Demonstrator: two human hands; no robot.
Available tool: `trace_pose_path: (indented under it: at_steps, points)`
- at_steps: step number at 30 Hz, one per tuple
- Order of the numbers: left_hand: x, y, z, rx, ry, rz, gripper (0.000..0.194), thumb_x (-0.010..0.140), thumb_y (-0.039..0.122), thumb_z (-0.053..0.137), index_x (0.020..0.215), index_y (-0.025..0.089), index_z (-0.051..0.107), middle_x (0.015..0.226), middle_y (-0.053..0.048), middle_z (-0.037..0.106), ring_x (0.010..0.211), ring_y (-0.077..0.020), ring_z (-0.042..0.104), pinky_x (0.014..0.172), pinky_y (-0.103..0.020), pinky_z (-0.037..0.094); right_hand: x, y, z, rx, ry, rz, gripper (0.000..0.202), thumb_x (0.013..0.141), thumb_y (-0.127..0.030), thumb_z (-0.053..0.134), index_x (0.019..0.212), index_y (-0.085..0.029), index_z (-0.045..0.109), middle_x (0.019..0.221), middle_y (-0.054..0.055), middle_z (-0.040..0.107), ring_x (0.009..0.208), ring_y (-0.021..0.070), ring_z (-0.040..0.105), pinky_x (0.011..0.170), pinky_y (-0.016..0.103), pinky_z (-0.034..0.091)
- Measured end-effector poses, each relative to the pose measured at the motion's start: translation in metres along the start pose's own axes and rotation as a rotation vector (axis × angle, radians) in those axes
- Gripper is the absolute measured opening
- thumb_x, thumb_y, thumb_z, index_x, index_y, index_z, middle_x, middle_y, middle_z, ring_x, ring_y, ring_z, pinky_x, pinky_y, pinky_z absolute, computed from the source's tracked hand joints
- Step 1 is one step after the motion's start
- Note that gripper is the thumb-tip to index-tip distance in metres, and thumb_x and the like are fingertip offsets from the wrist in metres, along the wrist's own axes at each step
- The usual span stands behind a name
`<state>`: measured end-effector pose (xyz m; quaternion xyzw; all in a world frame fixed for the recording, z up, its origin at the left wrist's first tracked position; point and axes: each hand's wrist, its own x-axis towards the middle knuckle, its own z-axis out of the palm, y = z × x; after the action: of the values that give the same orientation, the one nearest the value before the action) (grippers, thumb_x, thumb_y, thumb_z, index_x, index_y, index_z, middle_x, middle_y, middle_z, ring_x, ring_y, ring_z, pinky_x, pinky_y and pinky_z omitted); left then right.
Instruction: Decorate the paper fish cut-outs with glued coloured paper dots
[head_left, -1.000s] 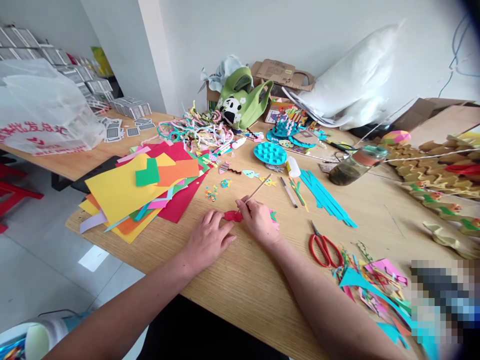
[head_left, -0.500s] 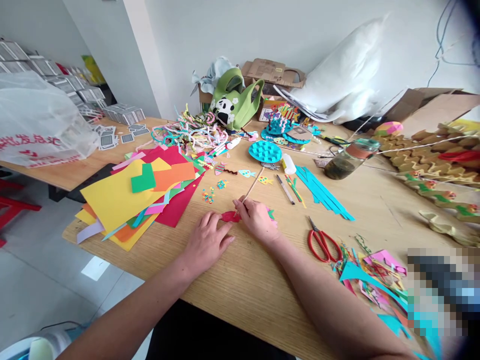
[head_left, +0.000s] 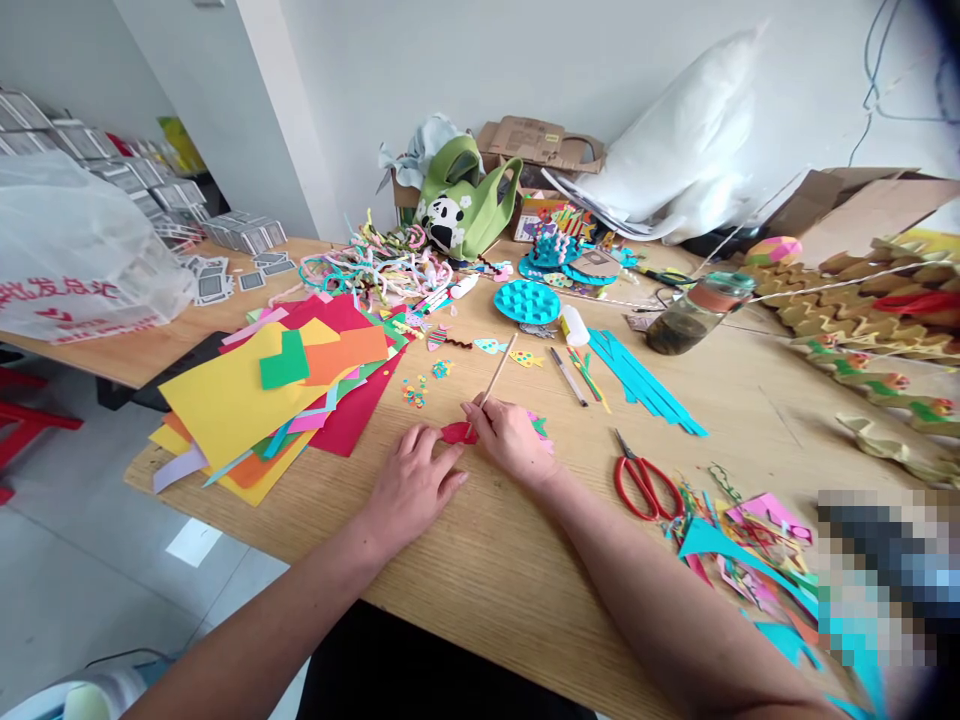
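A thin wooden stick (head_left: 501, 365) slants up out of my right hand (head_left: 511, 438), which pinches it near its lower end. The stick's lower tip meets a small red paper cutout (head_left: 456, 433) lying flat on the table. My left hand (head_left: 415, 482) rests palm down, fingertips at the cutout's left edge and thumb apart. Pink and green paper pieces (head_left: 540, 428) show partly behind my right hand. Tiny coloured paper dots (head_left: 415, 391) lie just beyond my left hand. Past the stick are a yellow paper fish (head_left: 527, 358) and a light blue paper fish (head_left: 491, 345).
Red-handled scissors (head_left: 646, 485) and paper scraps (head_left: 750, 545) lie to the right. Coloured sheets (head_left: 225, 400) are stacked at the left. Farther back are a pen (head_left: 570, 377), blue strips (head_left: 645, 385), a white bottle (head_left: 575, 326), a glass jar (head_left: 697, 315) and egg cartons (head_left: 847, 300).
The view has shifted slightly. Both hands stay at the red cutout, and the stick leans a little differently while still held in my right hand.
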<state>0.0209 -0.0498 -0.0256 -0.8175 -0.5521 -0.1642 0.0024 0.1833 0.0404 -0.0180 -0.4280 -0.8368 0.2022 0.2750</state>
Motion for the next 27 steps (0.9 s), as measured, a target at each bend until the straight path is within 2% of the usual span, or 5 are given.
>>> trace_pose_path:
  at_steps: [8,15,21,27]
  points:
    - [0.0003,-0.0013,-0.0001,-0.002,-0.001,-0.001,0.033,0.092,0.035,0.06,0.122,0.022,0.063,0.116,-0.011,0.054,0.113,-0.0289,0.047,0.099,-0.048,0.045,0.0001,0.0031,-0.003,-0.04,0.011,0.001,0.031,0.1,-0.03,0.041,0.072,-0.021,0.05,0.063,0.002,0.062,0.055,0.013,0.057,0.057,0.024,0.033]
    - [-0.0004,-0.0011,0.0002,-0.006,-0.004,-0.005,0.032,0.092,0.035,0.06,0.122,0.022,0.063,0.116,-0.011,0.055,0.113,-0.0287,0.047,0.098,-0.048,0.046,0.0007,0.006,-0.0005,-0.011,0.034,-0.028,0.029,0.1,-0.03,0.042,0.074,-0.021,0.05,0.066,0.002,0.062,0.056,0.013,0.057,0.058,0.024,0.034]
    - [-0.0003,-0.0009,-0.0002,-0.009,0.0,-0.007,0.032,0.092,0.035,0.06,0.122,0.022,0.062,0.116,-0.011,0.054,0.114,-0.0289,0.047,0.099,-0.048,0.045,0.0003,0.0074,-0.0003,-0.074,0.067,-0.019,0.03,0.099,-0.031,0.041,0.072,-0.021,0.05,0.063,0.001,0.06,0.053,0.013,0.055,0.057,0.025,0.032]
    - [-0.0004,-0.0008,-0.0004,-0.008,-0.004,-0.005,0.032,0.092,0.034,0.06,0.121,0.022,0.062,0.116,-0.011,0.054,0.113,-0.0285,0.047,0.099,-0.048,0.046,-0.0002,0.0054,-0.0011,-0.006,0.057,-0.025,0.029,0.099,-0.031,0.042,0.074,-0.021,0.051,0.064,0.001,0.061,0.055,0.013,0.057,0.058,0.024,0.034]
